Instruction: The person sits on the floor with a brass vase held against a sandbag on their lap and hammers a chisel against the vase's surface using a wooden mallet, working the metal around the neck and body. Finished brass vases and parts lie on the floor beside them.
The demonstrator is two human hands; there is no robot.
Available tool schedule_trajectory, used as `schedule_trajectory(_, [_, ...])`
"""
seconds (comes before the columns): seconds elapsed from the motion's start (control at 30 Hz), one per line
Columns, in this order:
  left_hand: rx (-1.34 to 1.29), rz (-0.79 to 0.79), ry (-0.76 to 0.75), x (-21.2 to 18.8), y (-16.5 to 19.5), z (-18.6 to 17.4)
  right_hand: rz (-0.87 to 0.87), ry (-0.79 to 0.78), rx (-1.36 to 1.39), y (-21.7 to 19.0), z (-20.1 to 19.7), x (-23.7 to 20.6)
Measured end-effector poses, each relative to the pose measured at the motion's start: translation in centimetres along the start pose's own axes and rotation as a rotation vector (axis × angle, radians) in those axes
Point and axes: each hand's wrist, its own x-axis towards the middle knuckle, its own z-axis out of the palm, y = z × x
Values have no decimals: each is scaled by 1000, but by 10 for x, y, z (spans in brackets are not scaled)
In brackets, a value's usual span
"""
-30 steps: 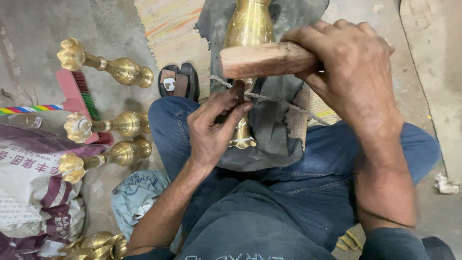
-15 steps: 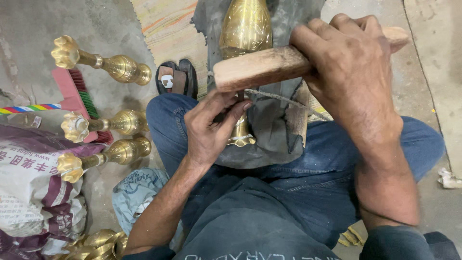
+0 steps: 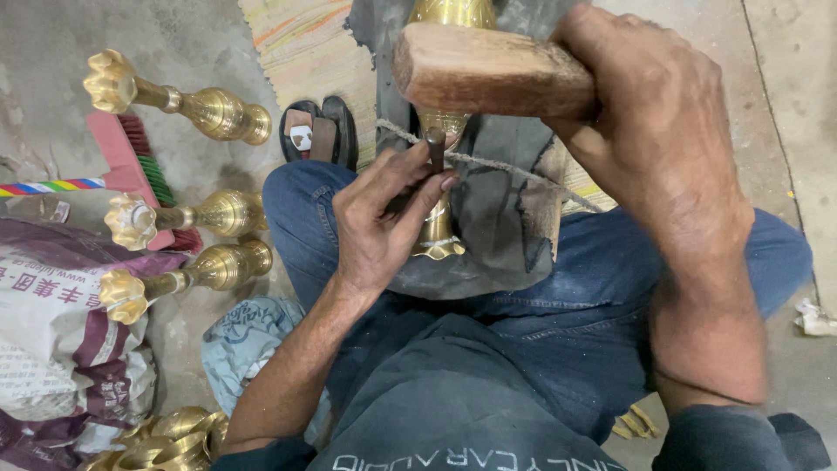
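My right hand (image 3: 658,131) grips a thick wooden mallet (image 3: 488,70), raised above my lap. My left hand (image 3: 379,222) pinches a short dark metal punch (image 3: 434,148) upright, its tip against a brass vase-shaped piece (image 3: 440,131). The brass piece lies along a dark cloth pad (image 3: 497,227) on my lap, tied down by a thin cord (image 3: 506,166). The mallet's end hangs just above the punch without touching it. Part of the brass piece is hidden behind the mallet.
Three brass stands with flower-shaped ends (image 3: 174,100) (image 3: 183,216) (image 3: 179,279) lie on the floor at left. A printed sack (image 3: 61,349), a pink brush (image 3: 139,174), a sandal (image 3: 318,131), a striped mat (image 3: 305,52) and more brass pieces (image 3: 166,440) surround me.
The mallet has risen and drawn nearer the camera, its head now over the punch. My left hand has stayed on the punch against the brass piece.
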Motion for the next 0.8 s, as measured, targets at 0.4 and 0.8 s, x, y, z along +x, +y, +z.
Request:
schedule_trajectory(0.4, [19,-4,-8,2,0,0,8,-32,-3,2,4,4])
schedule_trajectory(0.8, [27,-37,-4,4,7,-3,-29,-11,3,5,4,3])
